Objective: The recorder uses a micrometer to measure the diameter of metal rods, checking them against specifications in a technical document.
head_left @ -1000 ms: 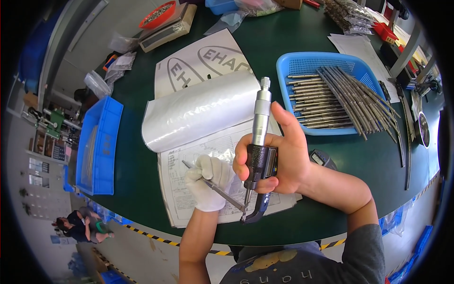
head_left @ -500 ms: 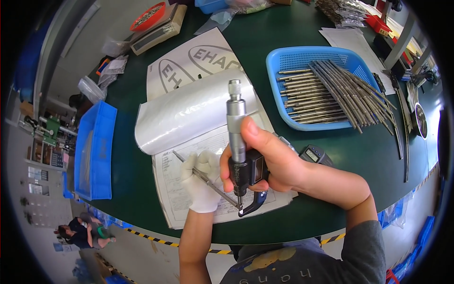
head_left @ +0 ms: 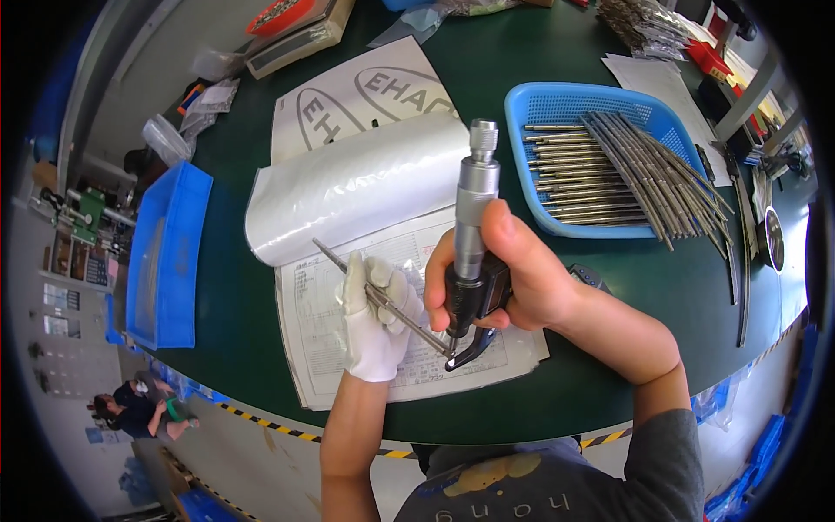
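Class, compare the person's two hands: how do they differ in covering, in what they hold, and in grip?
The left hand wears a white glove; the right hand is bare. The left hand pinches a thin metal rod; the right hand wraps around a micrometer. Both are over the paper sheet.

Two hands: one white-gloved left hand [head_left: 374, 326], one bare right hand [head_left: 513, 278]. One micrometer [head_left: 474, 235]. One thin metal rod [head_left: 383, 300] in hand. Two blue trays: one basket [head_left: 557, 109] of many rods near the tabletop's right edge, one bin [head_left: 165, 257] at its left edge.
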A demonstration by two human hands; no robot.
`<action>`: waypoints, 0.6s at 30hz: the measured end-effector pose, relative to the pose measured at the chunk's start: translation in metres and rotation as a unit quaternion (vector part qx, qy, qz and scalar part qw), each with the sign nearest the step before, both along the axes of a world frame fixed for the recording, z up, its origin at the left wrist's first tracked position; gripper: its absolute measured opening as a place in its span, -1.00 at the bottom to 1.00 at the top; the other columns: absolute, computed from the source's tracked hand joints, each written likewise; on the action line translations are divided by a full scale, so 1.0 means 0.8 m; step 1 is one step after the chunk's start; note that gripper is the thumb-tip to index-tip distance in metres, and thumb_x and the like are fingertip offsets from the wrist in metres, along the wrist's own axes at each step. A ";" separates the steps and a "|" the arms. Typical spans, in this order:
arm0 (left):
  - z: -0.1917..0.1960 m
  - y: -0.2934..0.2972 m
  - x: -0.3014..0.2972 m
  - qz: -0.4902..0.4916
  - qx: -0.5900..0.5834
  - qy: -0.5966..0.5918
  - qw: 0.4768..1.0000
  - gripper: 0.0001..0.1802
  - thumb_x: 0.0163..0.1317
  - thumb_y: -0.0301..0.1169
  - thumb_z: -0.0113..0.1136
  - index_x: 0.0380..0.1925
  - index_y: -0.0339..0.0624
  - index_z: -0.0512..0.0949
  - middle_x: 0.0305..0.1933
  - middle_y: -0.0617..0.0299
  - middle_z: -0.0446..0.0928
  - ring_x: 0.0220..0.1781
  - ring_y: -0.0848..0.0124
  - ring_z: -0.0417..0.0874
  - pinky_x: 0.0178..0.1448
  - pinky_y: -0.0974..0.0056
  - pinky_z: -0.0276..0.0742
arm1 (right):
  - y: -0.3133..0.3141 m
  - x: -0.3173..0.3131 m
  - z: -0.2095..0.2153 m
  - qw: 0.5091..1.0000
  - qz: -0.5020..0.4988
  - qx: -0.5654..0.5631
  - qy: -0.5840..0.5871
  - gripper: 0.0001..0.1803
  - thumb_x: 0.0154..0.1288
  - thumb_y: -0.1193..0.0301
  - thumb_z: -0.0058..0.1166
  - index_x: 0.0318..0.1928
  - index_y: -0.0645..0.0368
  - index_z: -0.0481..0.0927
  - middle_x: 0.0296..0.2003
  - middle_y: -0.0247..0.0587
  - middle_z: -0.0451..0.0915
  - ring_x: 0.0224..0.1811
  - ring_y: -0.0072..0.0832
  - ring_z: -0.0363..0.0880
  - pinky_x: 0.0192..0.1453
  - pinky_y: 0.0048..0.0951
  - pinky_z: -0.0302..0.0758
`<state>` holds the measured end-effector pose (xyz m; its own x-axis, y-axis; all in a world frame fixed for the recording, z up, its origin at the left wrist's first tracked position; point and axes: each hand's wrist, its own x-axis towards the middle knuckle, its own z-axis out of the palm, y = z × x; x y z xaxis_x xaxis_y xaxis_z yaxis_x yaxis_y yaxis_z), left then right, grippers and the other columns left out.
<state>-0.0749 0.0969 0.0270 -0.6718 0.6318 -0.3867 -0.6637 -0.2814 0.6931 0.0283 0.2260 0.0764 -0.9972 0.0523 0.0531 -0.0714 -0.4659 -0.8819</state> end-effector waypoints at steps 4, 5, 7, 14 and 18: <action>0.005 -0.002 -0.001 0.003 0.004 -0.005 1.000 -0.60 0.30 -0.07 -0.29 -0.65 0.01 0.24 -0.85 0.41 0.10 -0.84 0.58 0.05 -0.69 0.46 0.01 | 0.000 0.000 0.002 0.999 -0.008 0.028 -0.015 -0.07 0.03 -0.39 -0.53 -0.44 0.34 0.48 -0.57 -0.05 0.53 -0.86 -0.66 0.19 -0.77 -0.72 0.15; 0.005 -0.002 -0.002 -0.021 0.023 0.011 0.999 -0.61 0.30 -0.09 -0.30 -0.65 0.01 0.24 -0.85 0.41 0.10 -0.84 0.57 0.06 -0.68 0.45 0.03 | 0.000 0.000 0.002 1.000 -0.010 0.024 -0.017 -0.06 0.03 -0.39 -0.54 -0.45 0.35 0.48 -0.57 -0.05 0.53 -0.85 -0.65 0.19 -0.77 -0.71 0.15; 0.007 -0.006 -0.005 -0.037 0.042 0.029 0.998 -0.61 0.31 -0.10 -0.31 -0.65 0.01 0.24 -0.85 0.40 0.10 -0.83 0.56 0.07 -0.66 0.44 0.05 | -0.003 -0.003 0.003 1.000 -0.016 -0.001 -0.027 -0.06 0.03 -0.39 -0.58 -0.48 0.34 0.47 -0.59 -0.02 0.52 -0.87 -0.63 0.18 -0.80 -0.70 0.13; 0.008 -0.011 -0.013 -0.037 0.127 0.036 0.991 -0.63 0.28 -0.11 -0.24 -0.68 0.05 0.26 -0.86 0.44 0.10 -0.81 0.58 0.08 -0.68 0.44 0.01 | 0.011 -0.003 0.002 0.990 -0.020 -0.131 -0.049 -0.12 0.18 -0.26 -0.65 -0.45 0.33 0.49 -0.59 -0.01 0.52 -0.80 -0.59 0.30 -0.82 -0.69 0.12; 0.016 -0.034 -0.051 0.084 0.174 0.086 0.977 -0.63 0.26 -0.12 -0.19 -0.70 0.03 0.24 -0.83 0.43 0.05 -0.79 0.59 0.04 -0.67 0.45 -0.02 | 0.016 -0.004 0.018 0.988 -0.108 0.030 -0.105 -0.28 0.25 -0.10 -0.52 -0.39 0.32 0.50 -0.55 -0.11 0.53 -0.73 -0.67 0.31 -0.73 -0.69 0.15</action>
